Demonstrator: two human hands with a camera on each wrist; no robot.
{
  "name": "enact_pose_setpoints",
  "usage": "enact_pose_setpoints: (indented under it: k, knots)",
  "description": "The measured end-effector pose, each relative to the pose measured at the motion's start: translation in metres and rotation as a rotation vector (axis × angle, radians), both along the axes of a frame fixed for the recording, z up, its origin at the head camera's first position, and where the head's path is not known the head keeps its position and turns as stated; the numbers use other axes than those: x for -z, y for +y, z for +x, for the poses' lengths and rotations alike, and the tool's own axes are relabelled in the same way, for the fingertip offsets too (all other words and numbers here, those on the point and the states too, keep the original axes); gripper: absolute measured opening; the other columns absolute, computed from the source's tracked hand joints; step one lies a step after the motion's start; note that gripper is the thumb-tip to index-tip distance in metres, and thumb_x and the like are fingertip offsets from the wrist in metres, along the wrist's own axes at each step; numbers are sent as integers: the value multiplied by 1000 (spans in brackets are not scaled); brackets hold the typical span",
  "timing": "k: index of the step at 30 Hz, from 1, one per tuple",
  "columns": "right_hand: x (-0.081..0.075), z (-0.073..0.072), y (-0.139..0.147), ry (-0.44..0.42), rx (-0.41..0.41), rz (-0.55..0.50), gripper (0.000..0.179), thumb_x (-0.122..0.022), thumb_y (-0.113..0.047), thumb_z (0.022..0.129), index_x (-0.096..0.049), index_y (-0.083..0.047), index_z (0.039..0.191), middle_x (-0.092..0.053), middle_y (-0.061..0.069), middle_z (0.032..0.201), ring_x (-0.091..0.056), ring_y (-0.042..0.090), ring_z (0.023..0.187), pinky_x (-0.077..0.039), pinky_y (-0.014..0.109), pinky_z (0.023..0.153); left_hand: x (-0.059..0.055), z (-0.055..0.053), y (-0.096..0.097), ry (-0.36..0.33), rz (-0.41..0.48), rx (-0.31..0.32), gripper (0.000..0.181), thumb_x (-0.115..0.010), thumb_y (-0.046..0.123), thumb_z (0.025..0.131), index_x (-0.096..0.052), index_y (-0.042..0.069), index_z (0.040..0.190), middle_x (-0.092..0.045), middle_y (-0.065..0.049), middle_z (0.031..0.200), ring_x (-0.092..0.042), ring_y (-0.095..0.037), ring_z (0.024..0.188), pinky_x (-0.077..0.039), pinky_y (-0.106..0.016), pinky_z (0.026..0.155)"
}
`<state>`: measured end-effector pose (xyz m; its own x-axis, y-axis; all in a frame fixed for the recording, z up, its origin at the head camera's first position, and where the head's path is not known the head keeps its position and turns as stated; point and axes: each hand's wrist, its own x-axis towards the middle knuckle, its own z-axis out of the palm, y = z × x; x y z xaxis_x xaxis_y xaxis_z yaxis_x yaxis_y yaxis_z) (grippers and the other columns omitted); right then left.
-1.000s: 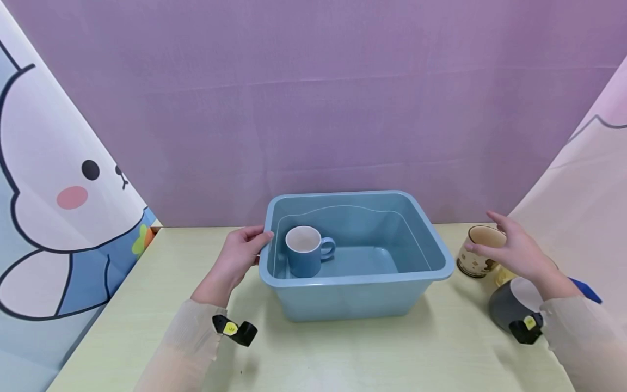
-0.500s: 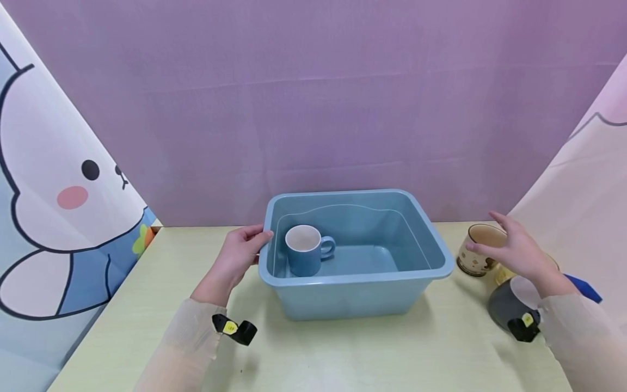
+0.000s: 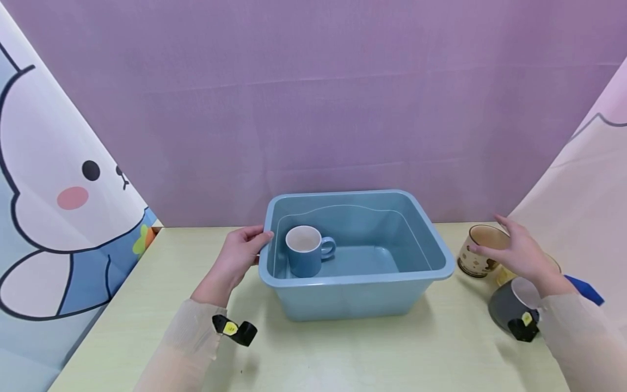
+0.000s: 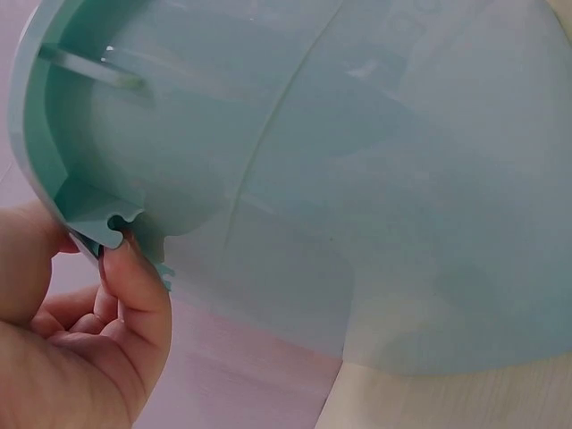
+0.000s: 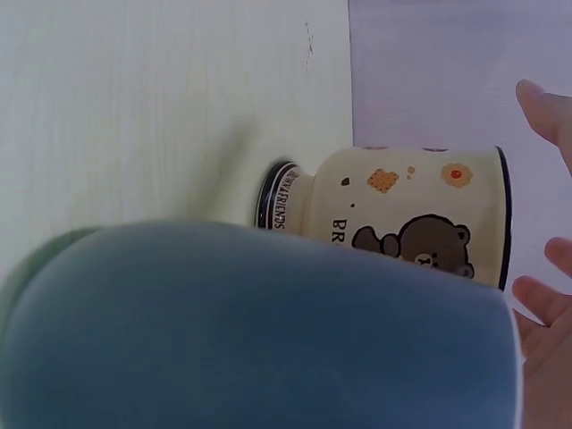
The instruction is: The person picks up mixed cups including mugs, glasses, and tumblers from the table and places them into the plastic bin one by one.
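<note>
My left hand (image 3: pixel 239 257) pinches the left rim of a blue plastic tub (image 3: pixel 352 299), thumb on top; the left wrist view shows its fingers (image 4: pixel 134 286) curled under the rim. Inside the tub, toward its left end, a blue mug (image 3: pixel 305 260) with a white inside stands upright, handle to the right. On the right, my right hand (image 3: pixel 524 256) hovers with thumb and fingers spread around the mouth of a cream mug (image 3: pixel 474 262). A brown bear and cookies are printed on that mug (image 5: pixel 402 201), which stands on the table. Nothing is gripped there.
Under my right wrist lies a dark grey mug (image 3: pixel 504 307) with a pale inside, large in the right wrist view's foreground. A yellow item (image 3: pixel 504 275) and a blue item (image 3: pixel 585 288) are partly hidden by the hand. A purple cloth (image 3: pixel 343 109) hangs behind the table.
My right hand has drifted slightly right and down by the cream mug's mouth. The left hand, tub and mugs hold their places.
</note>
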<state>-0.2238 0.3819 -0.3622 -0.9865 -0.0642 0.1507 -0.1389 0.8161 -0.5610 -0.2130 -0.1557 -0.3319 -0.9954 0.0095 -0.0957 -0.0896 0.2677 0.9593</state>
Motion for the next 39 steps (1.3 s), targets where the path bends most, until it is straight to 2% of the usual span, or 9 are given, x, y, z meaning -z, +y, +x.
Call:
enact_pose_setpoints:
  k: [16, 27, 32, 39]
  knots:
    - [0, -9, 2, -97, 0, 68, 107, -67, -44, 84, 3, 7, 147, -7, 43, 146, -15, 63, 128, -23, 76, 93, 0, 0, -1, 3, -3, -5, 42, -54, 28, 96, -54, 8, 133, -62, -15, 120, -64, -16, 89, -57, -32, 78]
    - [5, -11, 5, -163, 2, 76, 111, -67, -47, 84, 6, 8, 147, -5, 44, 145, -14, 64, 128, -23, 76, 94, 0, 0, 0, -8, -2, -10, 42, -54, 28, 96, -53, 8, 133, -61, -14, 121, -64, -17, 90, -57, -32, 79]
    - [8, -12, 7, -174, 1, 70, 114, -68, -47, 83, 8, 9, 146, -3, 44, 145, -12, 64, 129, -23, 76, 94, 0, -1, 0, -3, 0, -5, 42, -54, 27, 96, -53, 8, 134, -61, -15, 121, -65, -17, 90, -57, -32, 78]
    - [9, -14, 11, -188, 12, 115, 118, -68, -53, 80, 6, 14, 144, -6, 46, 143, -15, 64, 126, -23, 75, 95, 1, -1, -1, 1, 3, -2, 42, -54, 27, 96, -54, 9, 133, -62, -15, 120, -65, -17, 90, -57, -33, 79]
